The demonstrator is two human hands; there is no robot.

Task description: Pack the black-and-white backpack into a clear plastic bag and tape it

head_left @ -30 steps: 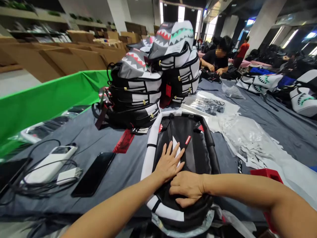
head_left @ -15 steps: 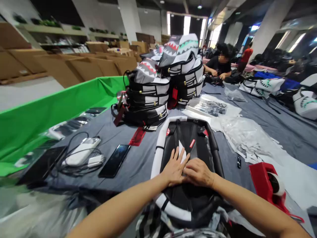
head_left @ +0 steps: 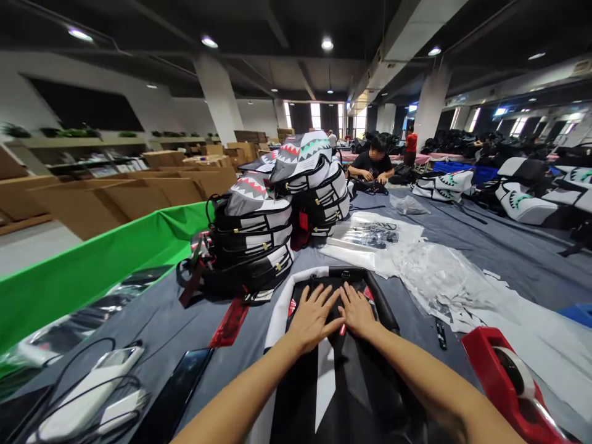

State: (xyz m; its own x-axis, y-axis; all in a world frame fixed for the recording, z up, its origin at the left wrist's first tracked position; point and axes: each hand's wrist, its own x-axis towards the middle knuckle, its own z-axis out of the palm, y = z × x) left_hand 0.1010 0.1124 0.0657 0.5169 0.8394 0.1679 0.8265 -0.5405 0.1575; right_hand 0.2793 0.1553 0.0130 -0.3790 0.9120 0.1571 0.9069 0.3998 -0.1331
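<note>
In front of me a black and white backpack lies flat on the dark cloth of the table, its rim white on the left and black on the right. My left hand rests flat on the upper part of it, fingers spread and pointing away from me. Beside it my right hand also lies palm down on the bag with its fingers extended. The two hands nearly meet at the thumbs. Part of a small red and white label shows beneath my right hand. Neither hand holds anything.
Stacked backpacks stand beyond the bag to the left. A red tape dispenser is at the right, by a heap of clear plastic bags. A phone and a white charger with cables lie left. A co-worker sits across the table.
Both hands have slid up the backpack towards its far end. The right hand's curled fingers have straightened and flattened. The camera view has tilted upward.
</note>
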